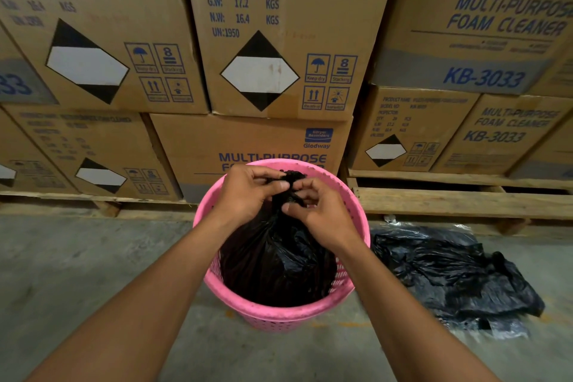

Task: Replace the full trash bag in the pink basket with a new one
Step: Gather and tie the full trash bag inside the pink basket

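Note:
A round pink basket (279, 316) with a perforated wall stands on the concrete floor in front of me. Inside it sits a full black trash bag (273, 270), its top gathered into a bunch above the rim. My left hand (248, 192) pinches the gathered neck from the left. My right hand (316, 211) grips the same neck from the right, fingers curled around the plastic. On the floor to the right of the basket lies a flat, crumpled black bag (459, 276).
Stacked cardboard boxes (279, 40) of foam cleaner rise close behind the basket on wooden pallets (459, 198). Grey concrete floor (77, 273) spreads to the left and toward me.

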A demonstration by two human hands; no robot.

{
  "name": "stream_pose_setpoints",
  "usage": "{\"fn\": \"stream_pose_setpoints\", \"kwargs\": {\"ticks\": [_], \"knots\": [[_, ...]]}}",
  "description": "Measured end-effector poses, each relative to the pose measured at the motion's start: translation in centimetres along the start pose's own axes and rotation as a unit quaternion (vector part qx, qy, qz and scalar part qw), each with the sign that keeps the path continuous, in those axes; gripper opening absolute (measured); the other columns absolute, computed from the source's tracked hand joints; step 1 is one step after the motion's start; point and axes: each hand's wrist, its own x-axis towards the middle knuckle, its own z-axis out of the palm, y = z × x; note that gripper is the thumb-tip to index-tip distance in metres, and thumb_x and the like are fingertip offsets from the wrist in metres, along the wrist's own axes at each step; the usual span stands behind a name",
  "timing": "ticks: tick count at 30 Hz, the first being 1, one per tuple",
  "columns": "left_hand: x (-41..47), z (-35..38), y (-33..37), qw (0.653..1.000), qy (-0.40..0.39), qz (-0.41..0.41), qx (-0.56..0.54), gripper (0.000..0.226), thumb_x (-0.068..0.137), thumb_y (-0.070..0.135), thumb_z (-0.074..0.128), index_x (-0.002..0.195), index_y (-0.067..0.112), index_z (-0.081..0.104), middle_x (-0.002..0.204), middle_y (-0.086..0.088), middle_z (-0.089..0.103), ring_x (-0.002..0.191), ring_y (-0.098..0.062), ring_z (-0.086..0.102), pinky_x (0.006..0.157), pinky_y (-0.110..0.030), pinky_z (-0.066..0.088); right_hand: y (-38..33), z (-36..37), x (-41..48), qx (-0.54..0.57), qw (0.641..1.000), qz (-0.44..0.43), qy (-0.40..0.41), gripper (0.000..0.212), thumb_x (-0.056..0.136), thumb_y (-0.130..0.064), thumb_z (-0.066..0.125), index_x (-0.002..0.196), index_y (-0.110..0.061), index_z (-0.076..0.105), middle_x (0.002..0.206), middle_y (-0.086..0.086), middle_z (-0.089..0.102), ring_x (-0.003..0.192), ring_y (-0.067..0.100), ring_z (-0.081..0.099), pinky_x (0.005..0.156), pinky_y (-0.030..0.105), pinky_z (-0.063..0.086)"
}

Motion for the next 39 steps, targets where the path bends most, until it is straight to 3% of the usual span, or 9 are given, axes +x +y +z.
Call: {"fn": "stream_pose_setpoints", "kwargs": {"ticks": [3, 6, 10, 14, 18, 21, 27, 33, 39], "knots": [[0.4, 0.0, 0.0, 0.999, 0.027, -0.015, 0.014, 0.021, 0.075, 0.001, 0.082, 0.077, 0.013, 0.064, 0.044, 0.005, 0.059, 0.038, -0.005, 0.049, 0.044, -0.019, 0.039, 1.3, 0.1, -0.3, -0.087, 0.996, 0.002, 0.017, 0.026, 0.084, -0.014, 0.078, 0.104, -0.027, 0.069, 0.099, -0.008, 0.072, 0.093, 0.006, 0.068, 0.084, 0.036, 0.058], [0.4, 0.2, -0.3, 0.998, 0.040, -0.018, 0.054, 0.021, 0.072, 0.006, 0.085, 0.070, 0.013, 0.066, 0.043, 0.006, 0.054, 0.036, -0.004, 0.046, 0.043, -0.017, 0.038, 1.7, 0.2, -0.6, -0.079, 0.993, -0.020, 0.089, 0.018, 0.087, -0.009, 0.072, 0.096, -0.025, 0.073, 0.092, -0.013, 0.074, 0.088, 0.003, 0.068, 0.085, 0.035, 0.057], [0.7, 0.0, -0.3, 0.980, -0.030, 0.020, 0.195, 0.011, 0.075, 0.019, 0.085, 0.072, 0.026, 0.076, 0.051, 0.017, 0.061, 0.050, 0.005, 0.053, 0.057, -0.016, 0.041, 1.0, 0.2, -0.4, -0.055, 0.988, -0.068, 0.129, 0.022, 0.086, -0.005, 0.069, 0.093, -0.024, 0.076, 0.097, -0.013, 0.074, 0.090, 0.004, 0.068, 0.087, 0.037, 0.057], [0.4, -0.1, 0.7, 0.952, -0.102, 0.062, 0.283, 0.006, 0.086, 0.020, 0.076, 0.088, 0.022, 0.080, 0.068, 0.023, 0.067, 0.060, 0.015, 0.056, 0.064, -0.010, 0.039, 0.3, -0.5, 0.0, -0.014, 0.993, -0.083, 0.085, 0.020, 0.085, 0.003, 0.069, 0.091, -0.014, 0.077, 0.118, -0.017, 0.069, 0.110, -0.010, 0.060, 0.092, 0.017, 0.050], [0.0, -0.6, 1.0, 0.928, -0.147, 0.072, 0.335, 0.018, 0.086, 0.031, 0.075, 0.103, 0.024, 0.078, 0.096, 0.013, 0.076, 0.090, 0.000, 0.066, 0.086, -0.022, 0.048, 0.1, -1.0, 0.6, 0.009, 0.996, -0.065, 0.054, 0.020, 0.086, 0.004, 0.069, 0.092, -0.014, 0.075, 0.093, -0.003, 0.077, 0.093, 0.010, 0.072, 0.090, 0.031, 0.057], [-0.2, -0.9, 1.1, 0.914, -0.149, 0.073, 0.371, 0.022, 0.084, 0.027, 0.077, 0.106, 0.024, 0.077, 0.102, 0.008, 0.076, 0.095, -0.005, 0.067, 0.088, -0.022, 0.048, 0.1, -1.1, 0.8, -0.006, 0.997, -0.056, 0.047, 0.022, 0.088, 0.003, 0.069, 0.090, -0.017, 0.075, 0.092, -0.005, 0.077, 0.090, 0.008, 0.072, 0.088, 0.028, 0.057], [0.1, -1.3, 0.6, 0.960, -0.153, 0.034, 0.231, 0.013, 0.088, 0.013, 0.072, 0.090, 0.025, 0.073, 0.082, 0.010, 0.072, 0.073, 0.002, 0.062, 0.076, -0.021, 0.045, 0.1, -1.0, 0.4, -0.019, 0.996, -0.057, 0.064, 0.020, 0.090, -0.004, 0.073, 0.095, -0.023, 0.076, 0.092, -0.013, 0.075, 0.086, 0.001, 0.070, 0.084, 0.024, 0.058], [-0.1, -1.2, 0.8, 0.985, -0.143, -0.081, 0.061, 0.018, 0.094, 0.001, 0.060, 0.104, 0.016, 0.066, 0.065, 0.011, 0.063, 0.067, -0.004, 0.056, 0.066, -0.020, 0.047, 0.5, -0.2, -0.1, -0.051, 0.993, -0.073, 0.082, 0.020, 0.089, -0.003, 0.072, 0.096, -0.021, 0.065, 0.092, -0.010, 0.070, 0.087, 0.006, 0.067, 0.085, 0.038, 0.058], [-0.2, -0.6, 0.6, 0.988, -0.098, -0.113, -0.034, 0.016, 0.092, 0.004, 0.065, 0.100, 0.015, 0.075, 0.079, 0.006, 0.073, 0.075, -0.002, 0.065, 0.071, -0.018, 0.055, -0.2, 0.2, -1.1, -0.116, 0.986, -0.096, 0.066, 0.029, 0.086, -0.028, 0.080, 0.112, -0.027, 0.068, 0.099, -0.021, 0.070, 0.089, -0.003, 0.065, 0.078, 0.019, 0.054]]}}
